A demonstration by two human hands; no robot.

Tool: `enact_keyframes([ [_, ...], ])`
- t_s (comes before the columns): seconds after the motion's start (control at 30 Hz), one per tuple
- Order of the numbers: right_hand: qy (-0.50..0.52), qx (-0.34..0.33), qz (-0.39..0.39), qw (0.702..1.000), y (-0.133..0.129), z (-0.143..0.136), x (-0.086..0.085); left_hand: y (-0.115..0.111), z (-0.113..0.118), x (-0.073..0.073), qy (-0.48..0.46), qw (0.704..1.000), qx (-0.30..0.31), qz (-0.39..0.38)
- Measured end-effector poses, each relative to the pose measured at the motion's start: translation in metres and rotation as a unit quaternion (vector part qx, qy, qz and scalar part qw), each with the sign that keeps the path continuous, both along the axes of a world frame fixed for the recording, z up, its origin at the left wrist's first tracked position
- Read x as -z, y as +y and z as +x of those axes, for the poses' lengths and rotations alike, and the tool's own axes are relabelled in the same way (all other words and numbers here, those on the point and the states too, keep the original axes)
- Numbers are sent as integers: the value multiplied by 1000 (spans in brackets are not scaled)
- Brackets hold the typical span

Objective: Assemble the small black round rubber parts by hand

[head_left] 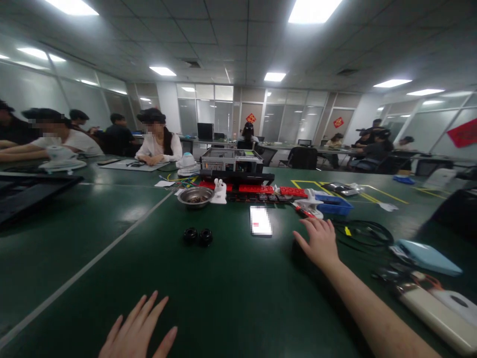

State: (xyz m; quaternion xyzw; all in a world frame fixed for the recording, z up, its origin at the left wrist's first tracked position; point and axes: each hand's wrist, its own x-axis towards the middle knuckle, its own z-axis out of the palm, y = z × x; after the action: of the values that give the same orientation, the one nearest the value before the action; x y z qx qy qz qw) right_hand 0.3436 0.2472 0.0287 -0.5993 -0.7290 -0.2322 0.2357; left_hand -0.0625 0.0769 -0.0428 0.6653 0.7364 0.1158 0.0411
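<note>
My left hand point(136, 328) is low over the near part of the green table point(223, 293), fingers spread and holding nothing. Farther out on the right, my right hand point(319, 242) reaches forward with its fingers apart, also holding nothing. Just beyond its fingertips lies a red-handled tool point(303, 212), close to a white plastic stand point(310, 204). A phone with a lit, blurred screen point(261, 221) rests left of my right hand. Two black round parts point(198, 236) sit side by side on the table between my hands, farther away than the left one.
A metal bowl point(196, 197) of small pieces stands near an open computer case point(231, 161). Blue tray point(333, 204), coiled black cable point(367, 233), light-blue pouch point(428, 257) and cream power bank point(436, 313) line the right. A dark panel point(33, 194) lies left; people sit beyond.
</note>
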Motion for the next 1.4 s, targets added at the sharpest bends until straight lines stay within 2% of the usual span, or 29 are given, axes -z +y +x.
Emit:
enact_keyframes([
  [0.07,-35,10,-47,998,-3,12,1,0,1,-1,-5,1000,-2,-7],
  [0.13,-62,1,-100,993,-6,9,3,-1,3,-5,-13,1000,-6,-21],
  [0.27,-63,-34,-125,990,-14,-25,1,-4,5,-9,-19,1000,-5,-22],
  [0.37,-41,-151,-150,976,-32,-62,-5,-5,4,-8,-18,1000,8,-14],
  [0.47,-14,-285,-198,938,-65,-96,-5,-7,8,-11,-34,999,6,-2],
  [0.57,5,-397,-273,876,-96,-118,-1,-8,26,-25,-91,995,34,14],
  [0.6,45,-417,-305,855,-102,-122,1,-8,35,-32,-112,992,56,23],
  [0.67,201,-420,-352,812,-106,-124,3,-4,59,-47,-135,983,112,51],
  [0.7,302,-408,-371,778,-103,-122,4,1,73,-55,-135,978,144,68],
  [0.77,490,-373,-399,679,-93,-117,6,15,102,-68,-122,964,210,104],
  [0.83,605,-337,-425,583,-82,-112,7,35,131,-79,-99,959,234,122],
  [0.87,634,-317,-436,554,-77,-109,8,46,144,-84,-88,960,232,131],
  [0.9,653,-293,-442,541,-74,-107,9,58,155,-89,-81,960,227,141],
  [0.97,679,-225,-451,534,-69,-103,11,78,173,-96,-77,956,247,139],
  [1.03,706,-150,-455,521,-65,-98,13,95,185,-98,-71,954,275,95],
  [1.1,722,-101,-436,528,-56,-92,16,108,195,-93,-69,954,286,59],
  [1.13,718,-99,-411,553,-51,-88,18,114,199,-88,-81,953,286,55],
  [1.23,649,-132,-298,688,-34,-76,22,128,214,-69,-204,935,278,78],
  [1.3,579,-149,-225,769,-27,-72,20,134,224,-59,-326,903,264,88],
  [1.4,476,-145,-159,853,-26,-71,13,137,231,-55,-467,847,230,102],
])
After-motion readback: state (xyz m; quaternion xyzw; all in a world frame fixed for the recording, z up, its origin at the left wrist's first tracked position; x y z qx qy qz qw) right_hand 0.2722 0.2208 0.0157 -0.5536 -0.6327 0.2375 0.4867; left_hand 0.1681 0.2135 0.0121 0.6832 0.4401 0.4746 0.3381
